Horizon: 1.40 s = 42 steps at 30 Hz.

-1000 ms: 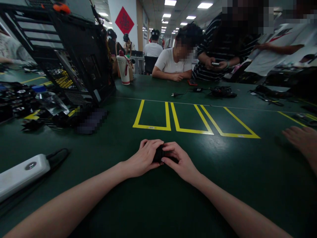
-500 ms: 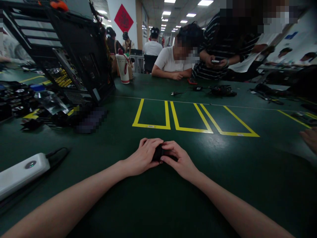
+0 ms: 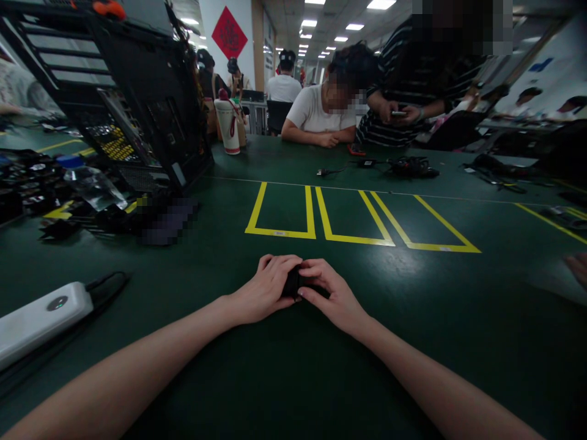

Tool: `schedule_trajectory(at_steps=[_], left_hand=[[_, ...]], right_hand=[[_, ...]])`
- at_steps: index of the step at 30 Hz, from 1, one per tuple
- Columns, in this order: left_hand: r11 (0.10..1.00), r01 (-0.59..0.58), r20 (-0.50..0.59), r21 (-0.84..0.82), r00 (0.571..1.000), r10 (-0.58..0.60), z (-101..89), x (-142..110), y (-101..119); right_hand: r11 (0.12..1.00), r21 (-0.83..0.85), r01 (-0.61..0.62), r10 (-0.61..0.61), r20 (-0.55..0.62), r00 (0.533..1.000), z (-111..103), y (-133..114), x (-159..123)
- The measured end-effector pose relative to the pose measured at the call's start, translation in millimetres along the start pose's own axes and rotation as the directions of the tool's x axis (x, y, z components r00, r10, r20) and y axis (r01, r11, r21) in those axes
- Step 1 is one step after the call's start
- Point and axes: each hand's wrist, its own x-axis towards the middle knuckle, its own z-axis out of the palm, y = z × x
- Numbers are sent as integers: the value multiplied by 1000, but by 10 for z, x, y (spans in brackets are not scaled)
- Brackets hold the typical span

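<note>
A small black object [image 3: 291, 284] sits between my hands, low over the green table [image 3: 284, 366]; its kind cannot be made out because my fingers cover most of it. From the left, my left hand [image 3: 268, 286] wraps round it, fingers over the top and thumb at the near side. My right hand [image 3: 332, 296] curls in from the other side, with its fingertips and thumb touching the object's right edge. Beyond my hands, yellow tape outlines [image 3: 280, 234] mark the table top.
Left of me lie a white power bank-like device [image 3: 46, 321] with a cable, a plastic bottle [image 3: 92, 183] and a black computer case [image 3: 151, 104]. A paper cup [image 3: 227, 125] and black cables [image 3: 413, 166] are farther back. Another person's hand [image 3: 578, 269] shows at the right edge.
My hands and the black object stay almost in place; the right fingers shift very slightly. The other person's hand at the right edge has moved outward and blurs.
</note>
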Motion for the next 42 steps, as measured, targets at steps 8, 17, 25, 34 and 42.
schedule_trajectory(at_steps=[8, 17, 25, 34, 42], left_hand=[[1000, -3, -11, -6, 1000, 3, -1, -5, -1], [1000, -15, -19, 7, 1000, 16, 26, -2, -20], [1000, -2, 18, 1, 1000, 2, -26, -10, 4], [1000, 7, 19, -13, 1000, -7, -38, 2, 16], [999, 11, 16, -31, 1000, -10, -48, 22, 19]], right_hand=[[999, -23, -26, 25, -21, 999, 8, -6, 33], [997, -69, 18, -18, 4, 1000, -7, -1, -9], [998, -39, -42, 42, -14, 999, 15, -2, 26], [996, -83, 19, -19, 4, 1000, -7, -2, -5], [998, -54, 23, -24, -19, 1000, 17, 25, 19]])
